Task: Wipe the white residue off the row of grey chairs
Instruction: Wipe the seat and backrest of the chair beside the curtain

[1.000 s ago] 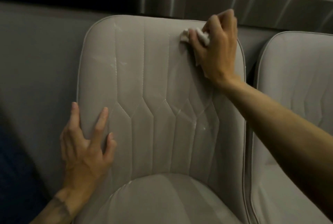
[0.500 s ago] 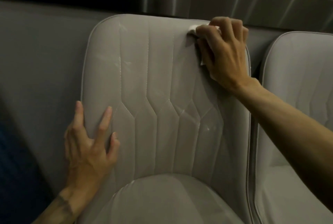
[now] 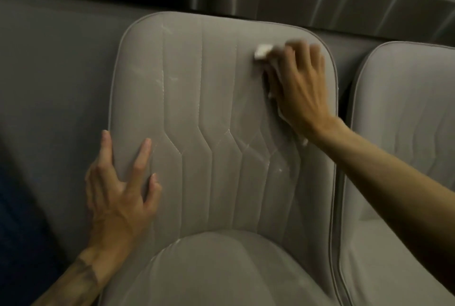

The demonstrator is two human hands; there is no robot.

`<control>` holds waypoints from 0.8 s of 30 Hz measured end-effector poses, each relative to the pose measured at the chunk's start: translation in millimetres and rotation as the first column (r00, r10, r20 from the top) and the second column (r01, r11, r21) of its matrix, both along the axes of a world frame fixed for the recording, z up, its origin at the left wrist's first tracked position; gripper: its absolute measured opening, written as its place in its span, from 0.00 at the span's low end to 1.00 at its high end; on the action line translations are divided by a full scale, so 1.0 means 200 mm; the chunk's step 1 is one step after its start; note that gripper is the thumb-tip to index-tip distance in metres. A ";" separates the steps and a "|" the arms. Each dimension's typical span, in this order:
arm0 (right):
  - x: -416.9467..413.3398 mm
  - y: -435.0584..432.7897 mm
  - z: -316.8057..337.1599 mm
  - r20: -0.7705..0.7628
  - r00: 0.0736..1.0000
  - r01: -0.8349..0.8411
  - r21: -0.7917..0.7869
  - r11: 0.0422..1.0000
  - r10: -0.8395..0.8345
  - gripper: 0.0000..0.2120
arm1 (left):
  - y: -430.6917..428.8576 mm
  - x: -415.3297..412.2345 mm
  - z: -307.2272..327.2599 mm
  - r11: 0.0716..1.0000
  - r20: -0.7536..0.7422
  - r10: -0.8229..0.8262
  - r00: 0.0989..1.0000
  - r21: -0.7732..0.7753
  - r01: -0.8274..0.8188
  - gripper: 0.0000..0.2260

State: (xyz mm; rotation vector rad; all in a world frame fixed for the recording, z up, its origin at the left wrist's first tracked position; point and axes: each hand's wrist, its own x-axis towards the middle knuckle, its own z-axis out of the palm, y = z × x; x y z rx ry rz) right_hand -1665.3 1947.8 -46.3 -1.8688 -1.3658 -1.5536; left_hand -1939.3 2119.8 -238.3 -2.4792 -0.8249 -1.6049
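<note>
A grey padded chair [image 3: 209, 108] fills the middle of the view, its backrest streaked with white residue [image 3: 162, 81] at the upper left and more near the lower right seams. My right hand [image 3: 300, 86] presses a small white cloth [image 3: 263, 51] against the upper right of the backrest; most of the cloth is hidden under the palm and fingers. My left hand [image 3: 123, 182] rests on the backrest's lower left edge, fingers spread, thumb round the side.
A second grey chair [image 3: 406, 121] stands close on the right. Behind the chairs runs a grey wall [image 3: 54, 84] with a shiny metal strip [image 3: 320, 2] along its top. A dark area lies at the far left.
My right hand slid the cloth down from the backrest's top edge and its fingers now lie flatter. The left hand stayed where it was.
</note>
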 end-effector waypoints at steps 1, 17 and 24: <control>0.00 0.04 0.06 -0.028 1.000 0.014 0.069 0.998 -0.013 0.14 | 0.00 0.00 0.00 1.000 -0.004 0.004 1.000 0.006 -0.004 0.27; -0.08 -0.06 -0.43 -0.048 0.991 0.123 -0.071 0.990 -0.126 0.12 | 0.03 0.00 -0.01 0.999 -0.002 0.009 1.000 0.040 -0.009 0.28; -0.24 -0.27 -1.05 0.080 0.993 0.111 -0.425 0.898 -0.084 0.16 | 0.01 0.01 0.00 0.999 0.015 0.010 1.000 0.043 -0.011 0.27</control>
